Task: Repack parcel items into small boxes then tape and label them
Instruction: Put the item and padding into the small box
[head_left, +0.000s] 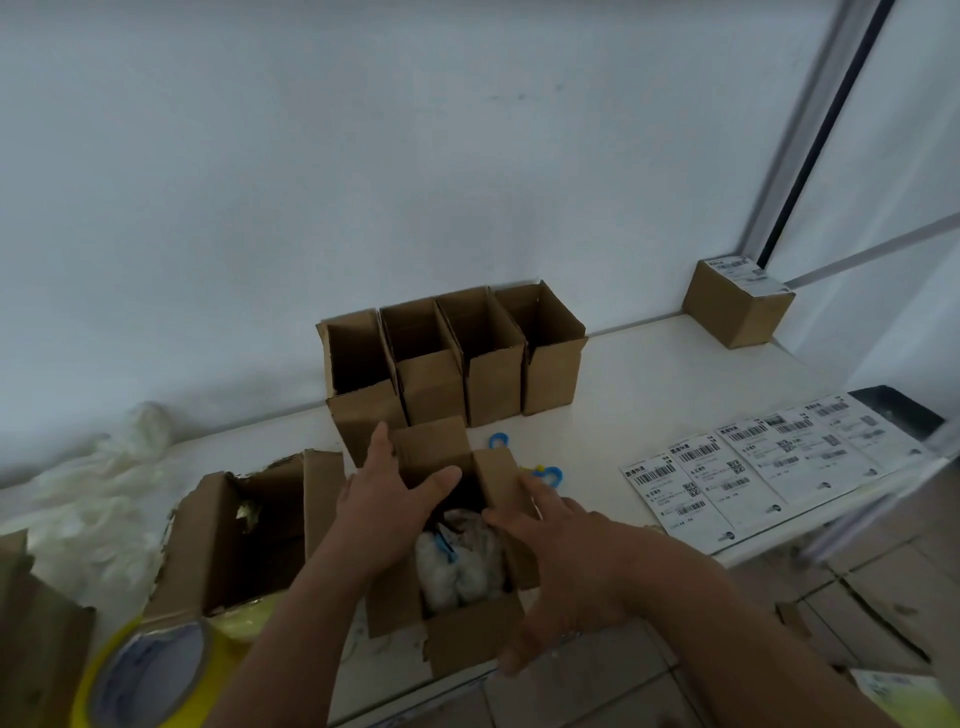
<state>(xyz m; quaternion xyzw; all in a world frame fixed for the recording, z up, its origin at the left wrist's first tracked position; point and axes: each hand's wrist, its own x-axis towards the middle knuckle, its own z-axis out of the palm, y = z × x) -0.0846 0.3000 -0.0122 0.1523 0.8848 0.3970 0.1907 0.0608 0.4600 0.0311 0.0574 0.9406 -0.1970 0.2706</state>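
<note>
Both hands work the small open box (457, 545) in front of the four empty boxes (452, 358): left hand (395, 499) presses its left flap with flat fingers, right hand (561, 566) grips its right wall, apparently closing it over the wrapped item (462, 561).
</note>
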